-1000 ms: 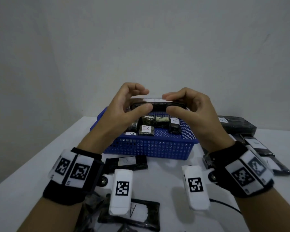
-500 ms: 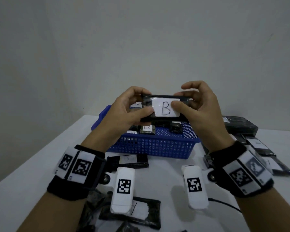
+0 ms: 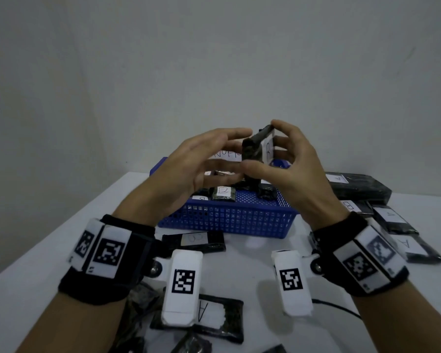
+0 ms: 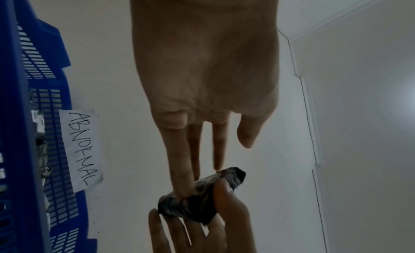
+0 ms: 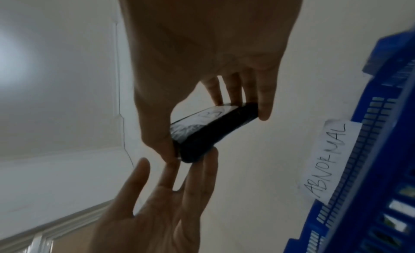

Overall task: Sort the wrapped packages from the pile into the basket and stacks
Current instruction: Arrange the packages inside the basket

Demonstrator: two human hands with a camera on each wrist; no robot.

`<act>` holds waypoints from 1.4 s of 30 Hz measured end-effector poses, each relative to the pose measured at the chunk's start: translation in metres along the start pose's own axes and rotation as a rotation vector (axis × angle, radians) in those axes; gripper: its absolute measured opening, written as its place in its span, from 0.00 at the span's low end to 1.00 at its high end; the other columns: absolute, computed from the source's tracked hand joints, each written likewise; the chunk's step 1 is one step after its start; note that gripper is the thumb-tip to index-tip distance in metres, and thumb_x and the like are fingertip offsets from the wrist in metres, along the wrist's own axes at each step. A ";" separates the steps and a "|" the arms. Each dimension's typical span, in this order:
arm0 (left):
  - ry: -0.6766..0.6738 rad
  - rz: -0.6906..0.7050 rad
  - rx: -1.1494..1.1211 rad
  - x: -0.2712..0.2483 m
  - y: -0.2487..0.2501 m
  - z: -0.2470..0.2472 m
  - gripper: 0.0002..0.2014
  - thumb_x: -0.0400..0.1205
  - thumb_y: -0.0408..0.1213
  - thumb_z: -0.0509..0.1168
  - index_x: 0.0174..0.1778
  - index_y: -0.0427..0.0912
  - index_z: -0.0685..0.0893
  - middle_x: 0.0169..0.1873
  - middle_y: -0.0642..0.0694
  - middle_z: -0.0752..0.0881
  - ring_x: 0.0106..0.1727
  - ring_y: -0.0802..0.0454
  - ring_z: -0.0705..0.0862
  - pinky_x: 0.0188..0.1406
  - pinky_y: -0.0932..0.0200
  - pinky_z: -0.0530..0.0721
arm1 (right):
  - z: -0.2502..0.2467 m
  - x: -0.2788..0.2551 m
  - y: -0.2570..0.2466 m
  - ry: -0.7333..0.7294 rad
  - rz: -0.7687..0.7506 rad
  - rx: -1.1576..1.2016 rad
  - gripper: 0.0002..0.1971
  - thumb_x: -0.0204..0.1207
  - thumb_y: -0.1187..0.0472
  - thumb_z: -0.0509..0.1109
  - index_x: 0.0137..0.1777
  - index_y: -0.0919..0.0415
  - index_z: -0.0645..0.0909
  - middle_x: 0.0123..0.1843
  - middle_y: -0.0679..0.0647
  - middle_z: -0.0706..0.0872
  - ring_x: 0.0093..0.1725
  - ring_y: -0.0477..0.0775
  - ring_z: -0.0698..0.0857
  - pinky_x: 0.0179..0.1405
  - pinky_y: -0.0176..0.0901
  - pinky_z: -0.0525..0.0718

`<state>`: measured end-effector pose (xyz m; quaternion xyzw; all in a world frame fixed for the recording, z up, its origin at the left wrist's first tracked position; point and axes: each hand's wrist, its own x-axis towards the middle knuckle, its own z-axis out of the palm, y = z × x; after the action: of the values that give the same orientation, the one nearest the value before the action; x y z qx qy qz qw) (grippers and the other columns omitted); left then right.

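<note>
A black wrapped package (image 3: 252,149) with a white label marked B stands on end in the air above the blue basket (image 3: 229,220). My right hand (image 3: 264,146) pinches it between thumb and fingertips, as the right wrist view shows (image 5: 213,132). My left hand (image 3: 214,154) is beside it with straight fingers. In the left wrist view its index fingertip (image 4: 179,191) touches the package (image 4: 202,200) without gripping. The basket (image 4: 22,114) carries a paper tag reading ABNORMAL (image 5: 325,161) and holds several small wrapped packages.
Stacks of black labelled packages (image 3: 359,187) lie to the right of the basket. One package (image 3: 194,240) lies in front of it. The pile, with a package marked A (image 3: 214,317), sits near the table's front edge. A thin cable (image 3: 341,307) runs at the lower right.
Both hands held the package flat, then turned its B label towards me. Now it stands on end in my right hand, and my left fingers have straightened and let go.
</note>
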<state>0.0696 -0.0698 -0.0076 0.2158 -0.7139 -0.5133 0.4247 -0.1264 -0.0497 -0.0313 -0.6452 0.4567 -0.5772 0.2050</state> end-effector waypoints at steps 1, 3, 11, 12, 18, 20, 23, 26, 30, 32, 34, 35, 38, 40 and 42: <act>0.004 -0.041 -0.003 0.000 0.000 -0.001 0.21 0.87 0.51 0.53 0.68 0.48 0.83 0.62 0.44 0.88 0.54 0.45 0.91 0.50 0.56 0.90 | 0.000 0.000 0.001 0.013 -0.039 -0.005 0.54 0.57 0.42 0.88 0.83 0.48 0.66 0.72 0.45 0.80 0.69 0.43 0.82 0.58 0.33 0.86; -0.018 -0.126 0.015 0.000 -0.003 -0.002 0.26 0.83 0.60 0.55 0.69 0.47 0.82 0.60 0.40 0.89 0.50 0.42 0.92 0.49 0.52 0.91 | -0.001 0.000 0.003 -0.022 -0.099 -0.021 0.53 0.59 0.48 0.88 0.83 0.48 0.64 0.74 0.44 0.78 0.72 0.42 0.80 0.68 0.40 0.84; -0.066 -0.119 0.045 0.002 -0.014 -0.007 0.23 0.77 0.44 0.72 0.68 0.47 0.78 0.56 0.38 0.91 0.54 0.39 0.91 0.52 0.51 0.90 | -0.006 0.001 0.002 -0.197 -0.086 0.005 0.49 0.70 0.39 0.77 0.88 0.41 0.56 0.87 0.37 0.63 0.83 0.35 0.65 0.82 0.46 0.68; -0.058 -0.103 0.058 0.001 -0.014 -0.008 0.24 0.75 0.43 0.72 0.68 0.48 0.79 0.57 0.40 0.90 0.55 0.39 0.91 0.51 0.52 0.90 | -0.006 0.002 0.001 -0.153 -0.045 0.033 0.45 0.70 0.35 0.73 0.87 0.42 0.60 0.85 0.39 0.68 0.82 0.39 0.70 0.81 0.51 0.71; -0.033 -0.046 0.176 0.003 -0.020 -0.005 0.20 0.82 0.31 0.70 0.68 0.51 0.79 0.57 0.50 0.90 0.55 0.47 0.91 0.49 0.55 0.89 | -0.003 0.003 -0.005 -0.018 -0.118 -0.033 0.24 0.72 0.47 0.79 0.66 0.54 0.84 0.56 0.43 0.91 0.60 0.40 0.88 0.66 0.48 0.84; -0.020 -0.057 0.116 0.004 -0.020 -0.005 0.15 0.87 0.35 0.64 0.70 0.48 0.79 0.60 0.49 0.89 0.58 0.44 0.91 0.53 0.47 0.90 | -0.002 0.002 -0.005 -0.026 -0.184 -0.124 0.24 0.70 0.47 0.79 0.65 0.49 0.82 0.55 0.37 0.89 0.58 0.35 0.86 0.62 0.32 0.80; 0.002 -0.113 0.040 0.003 -0.018 -0.006 0.25 0.83 0.56 0.58 0.72 0.49 0.79 0.64 0.45 0.87 0.59 0.40 0.90 0.58 0.39 0.89 | -0.001 0.002 -0.001 -0.084 -0.270 -0.251 0.29 0.69 0.47 0.80 0.70 0.43 0.76 0.61 0.34 0.84 0.62 0.37 0.82 0.61 0.25 0.75; -0.010 -0.121 0.041 0.003 -0.017 -0.005 0.29 0.80 0.60 0.59 0.73 0.48 0.77 0.61 0.43 0.88 0.57 0.41 0.91 0.57 0.41 0.89 | 0.003 0.000 0.004 -0.109 -0.348 -0.303 0.34 0.69 0.43 0.79 0.75 0.42 0.73 0.68 0.32 0.80 0.69 0.40 0.78 0.68 0.28 0.73; 0.046 -0.090 0.049 0.007 -0.021 -0.006 0.24 0.77 0.49 0.69 0.67 0.45 0.78 0.54 0.43 0.91 0.54 0.43 0.91 0.54 0.48 0.89 | 0.003 0.000 0.006 -0.202 -0.372 -0.324 0.35 0.72 0.53 0.79 0.78 0.39 0.69 0.71 0.32 0.77 0.73 0.41 0.74 0.72 0.33 0.71; 0.089 -0.043 0.081 0.007 -0.023 -0.008 0.28 0.70 0.49 0.74 0.66 0.46 0.77 0.57 0.44 0.89 0.53 0.43 0.91 0.51 0.49 0.89 | -0.001 0.002 0.006 -0.239 -0.276 -0.284 0.34 0.74 0.60 0.75 0.79 0.39 0.70 0.74 0.35 0.76 0.75 0.42 0.74 0.72 0.39 0.74; 0.099 0.003 0.125 0.006 -0.025 -0.009 0.33 0.65 0.52 0.75 0.65 0.49 0.75 0.62 0.48 0.86 0.55 0.46 0.91 0.50 0.50 0.90 | -0.002 0.004 0.005 -0.177 -0.087 -0.159 0.27 0.80 0.64 0.69 0.77 0.43 0.73 0.71 0.40 0.81 0.70 0.42 0.80 0.68 0.44 0.80; 0.094 0.031 0.145 0.005 -0.025 -0.010 0.34 0.63 0.50 0.77 0.65 0.51 0.75 0.65 0.51 0.84 0.57 0.49 0.90 0.51 0.52 0.90 | -0.001 0.004 0.003 -0.134 0.033 -0.074 0.20 0.84 0.59 0.67 0.74 0.44 0.76 0.68 0.42 0.84 0.66 0.44 0.83 0.65 0.48 0.82; 0.040 0.125 0.232 0.006 -0.026 -0.009 0.42 0.64 0.42 0.83 0.72 0.52 0.71 0.74 0.55 0.76 0.70 0.55 0.82 0.65 0.54 0.85 | -0.001 0.004 -0.005 -0.239 0.344 0.111 0.24 0.81 0.33 0.61 0.68 0.46 0.81 0.57 0.50 0.92 0.54 0.52 0.91 0.56 0.52 0.88; 0.003 0.168 0.312 0.008 -0.027 -0.009 0.46 0.64 0.42 0.83 0.77 0.52 0.68 0.77 0.57 0.73 0.79 0.57 0.73 0.74 0.51 0.79 | -0.003 0.003 -0.008 -0.353 0.377 0.210 0.29 0.75 0.33 0.64 0.67 0.52 0.84 0.53 0.57 0.94 0.47 0.54 0.92 0.50 0.49 0.90; -0.024 0.181 0.334 0.007 -0.027 -0.009 0.46 0.67 0.44 0.81 0.81 0.53 0.66 0.79 0.59 0.71 0.82 0.61 0.68 0.76 0.53 0.75 | -0.003 0.003 -0.010 -0.371 0.340 0.292 0.27 0.74 0.42 0.68 0.65 0.60 0.86 0.54 0.62 0.93 0.47 0.58 0.92 0.49 0.47 0.91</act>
<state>0.0699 -0.0904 -0.0288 0.2119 -0.8106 -0.3500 0.4190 -0.1261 -0.0467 -0.0211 -0.6175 0.4249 -0.4666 0.4695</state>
